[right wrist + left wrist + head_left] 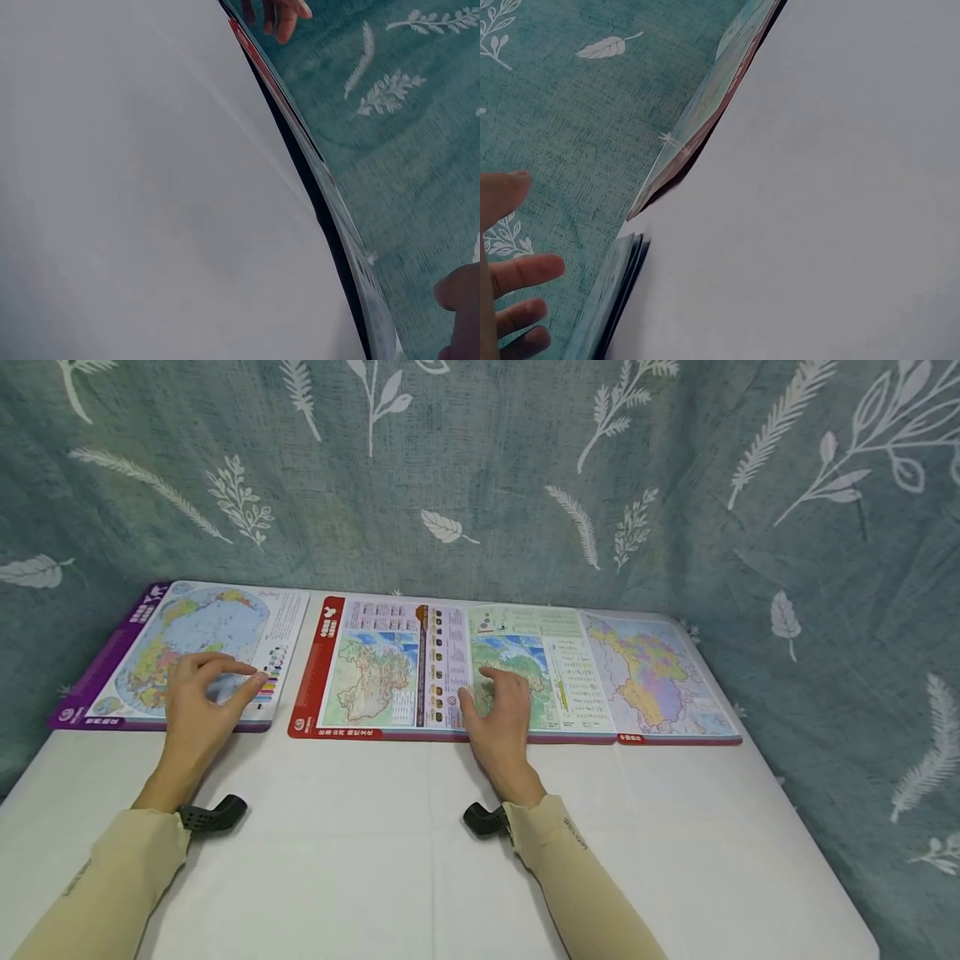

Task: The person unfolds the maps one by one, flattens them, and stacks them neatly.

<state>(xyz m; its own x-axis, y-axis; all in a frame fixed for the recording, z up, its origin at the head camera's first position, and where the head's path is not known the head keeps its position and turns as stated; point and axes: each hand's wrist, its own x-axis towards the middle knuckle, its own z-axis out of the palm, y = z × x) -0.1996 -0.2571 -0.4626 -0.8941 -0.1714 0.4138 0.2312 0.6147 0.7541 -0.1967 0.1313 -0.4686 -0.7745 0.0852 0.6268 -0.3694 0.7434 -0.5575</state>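
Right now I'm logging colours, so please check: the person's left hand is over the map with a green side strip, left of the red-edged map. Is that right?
Not quite: the head view shows a purple side strip, not a green one. The left hand is over that map, left of the red-edged map.

A purple-bordered world map (pixel 213 631) lies flat, face up, at nine o'clock on the white surface (pixel 360 860). Past a narrow gap, a red-bordered chart (pixel 378 681) lies face up; adjoining it toward three o'clock are a greenish map panel (pixel 557 685) and a multicoloured map (pixel 652 677).
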